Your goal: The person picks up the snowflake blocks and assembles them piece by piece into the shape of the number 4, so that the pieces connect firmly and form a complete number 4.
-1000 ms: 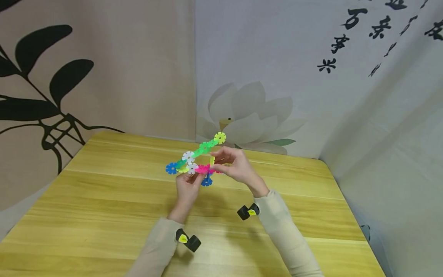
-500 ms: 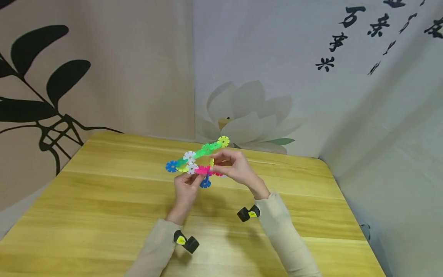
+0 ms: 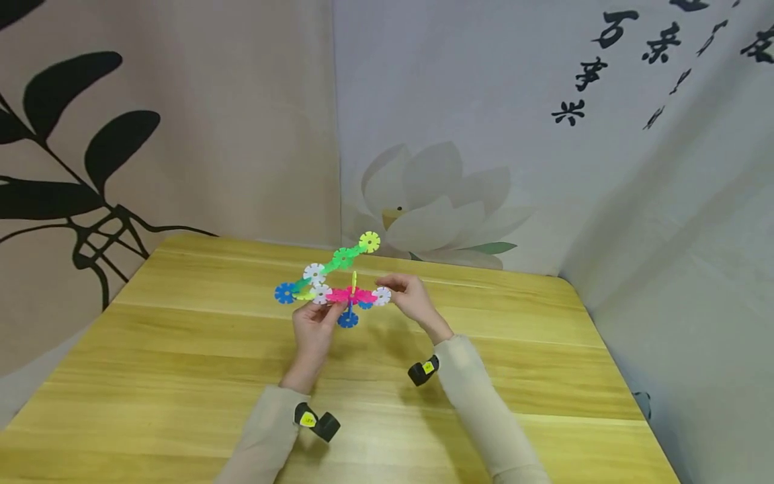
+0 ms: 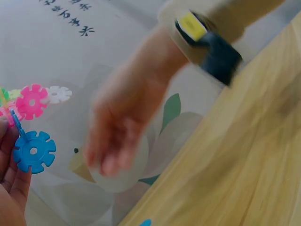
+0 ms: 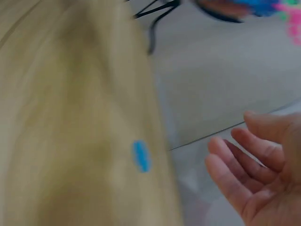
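Observation:
An assembly of interlocking snowflake discs [image 3: 342, 258], in green, yellow, white, pink and blue, is held up over the table. My left hand [image 3: 313, 329] pinches it near the pink discs, just left of the upright yellow disc [image 3: 354, 282]. Below them juts a blue disc [image 4: 34, 151], plain in the left wrist view. To the right of the white end disc [image 3: 381, 296], my right hand [image 3: 411, 296] hovers with nothing in it. Its fingers [image 5: 230, 183] are loosely bent and parted in the right wrist view, and blurred in the left wrist view.
A loose blue piece [image 5: 141, 156] lies on the wooden table [image 3: 199, 376], blurred in the right wrist view. Behind the table's back edge hangs a printed cloth [image 3: 254, 121]. Each wrist wears a black camera [image 3: 327, 426].
My right hand has let go of the upright yellow disc and drawn off to the right and slightly down. The assembly has shifted a little left in my left hand.

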`<move>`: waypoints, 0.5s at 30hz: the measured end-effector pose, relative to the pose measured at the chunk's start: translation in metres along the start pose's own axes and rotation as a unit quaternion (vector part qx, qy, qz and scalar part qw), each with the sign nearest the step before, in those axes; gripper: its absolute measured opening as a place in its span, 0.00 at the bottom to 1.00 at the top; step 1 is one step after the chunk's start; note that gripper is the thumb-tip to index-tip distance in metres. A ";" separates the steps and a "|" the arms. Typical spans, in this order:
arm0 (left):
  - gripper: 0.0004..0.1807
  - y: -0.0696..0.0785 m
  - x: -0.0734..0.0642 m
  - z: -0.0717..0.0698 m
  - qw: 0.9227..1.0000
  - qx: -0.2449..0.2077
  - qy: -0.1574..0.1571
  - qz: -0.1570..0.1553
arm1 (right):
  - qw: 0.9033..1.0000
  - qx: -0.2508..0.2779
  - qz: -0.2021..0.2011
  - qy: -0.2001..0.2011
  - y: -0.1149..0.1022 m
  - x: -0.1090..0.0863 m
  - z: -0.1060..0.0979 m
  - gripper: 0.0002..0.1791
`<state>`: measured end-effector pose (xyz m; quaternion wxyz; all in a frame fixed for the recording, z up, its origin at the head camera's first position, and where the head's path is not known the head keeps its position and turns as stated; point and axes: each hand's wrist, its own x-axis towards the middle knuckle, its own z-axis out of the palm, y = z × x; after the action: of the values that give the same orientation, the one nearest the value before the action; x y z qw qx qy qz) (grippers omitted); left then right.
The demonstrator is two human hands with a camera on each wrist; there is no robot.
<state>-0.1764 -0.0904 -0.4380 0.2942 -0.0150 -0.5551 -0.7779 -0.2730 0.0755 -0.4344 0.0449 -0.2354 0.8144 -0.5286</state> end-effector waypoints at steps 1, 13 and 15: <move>0.07 0.000 0.000 0.000 1.000 -0.001 -0.001 0.002 | 1.000 -0.019 0.010 -0.002 0.006 0.002 0.004 0.12; 0.08 0.003 0.001 -0.003 0.999 0.021 0.016 -0.021 | 0.987 -0.161 0.027 -0.013 0.042 0.011 0.032 0.08; 0.09 0.004 0.002 -0.003 0.999 0.022 0.015 -0.019 | 0.982 -0.185 0.018 -0.011 0.042 0.013 0.035 0.08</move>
<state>-0.1754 -0.0944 -0.4353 0.2882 0.0137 -0.5681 -0.7708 -0.2876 0.0547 -0.4848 0.0193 -0.2311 0.9017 -0.3650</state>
